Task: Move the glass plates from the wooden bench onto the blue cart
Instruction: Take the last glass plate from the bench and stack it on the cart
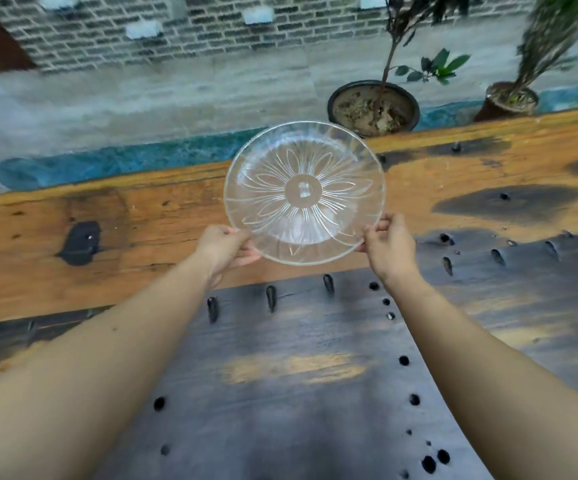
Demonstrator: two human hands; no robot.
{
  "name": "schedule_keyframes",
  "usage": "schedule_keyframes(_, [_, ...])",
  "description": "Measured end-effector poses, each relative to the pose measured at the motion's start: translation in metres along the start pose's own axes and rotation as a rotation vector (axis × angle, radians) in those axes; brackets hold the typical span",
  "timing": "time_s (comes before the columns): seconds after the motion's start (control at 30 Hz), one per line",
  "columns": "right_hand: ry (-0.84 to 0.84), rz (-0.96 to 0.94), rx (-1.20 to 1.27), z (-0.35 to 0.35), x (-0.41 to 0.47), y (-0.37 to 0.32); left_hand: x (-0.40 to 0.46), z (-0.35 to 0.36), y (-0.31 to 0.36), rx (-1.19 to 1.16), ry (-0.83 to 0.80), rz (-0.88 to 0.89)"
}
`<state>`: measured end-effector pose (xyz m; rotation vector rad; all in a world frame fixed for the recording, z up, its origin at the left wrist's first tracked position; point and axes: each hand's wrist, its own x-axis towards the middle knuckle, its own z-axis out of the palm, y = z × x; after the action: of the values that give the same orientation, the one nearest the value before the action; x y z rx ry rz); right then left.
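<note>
A round clear glass plate [304,192] with a cut flower pattern is held above the wooden bench [124,244], tilted toward me. My left hand [226,247] grips its lower left rim, fingers curled under the edge. At the lower right rim, my right hand [389,245] pinches the glass between thumb and fingers. The blue cart is not in view.
The bench has an orange far plank and a dark near plank [298,375] full of holes and slots. Beyond its far edge stand a black potted plant [374,107] and a brown potted plant [509,100], a paved floor and a brick wall.
</note>
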<state>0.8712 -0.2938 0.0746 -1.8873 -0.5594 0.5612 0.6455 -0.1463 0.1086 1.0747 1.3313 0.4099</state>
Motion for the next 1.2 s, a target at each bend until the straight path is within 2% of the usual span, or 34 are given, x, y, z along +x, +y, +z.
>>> schedule_keyframes(0.4, [-0.268,-0.133,-0.007,0.123,-0.138,-0.087,-0.122,-0.203,-0.047,-0.071,0.222,0.121])
schedule_keyframes(0.8, [-0.485,-0.276,-0.102,0.268,-0.335,-0.17,-0.251,-0.438,-0.131,-0.125,0.491,0.171])
schedule_keyframes(1.2, [-0.713,-0.421,-0.109,0.405,-0.486,-0.226,-0.352,-0.608,-0.212,-0.288,0.751,0.161])
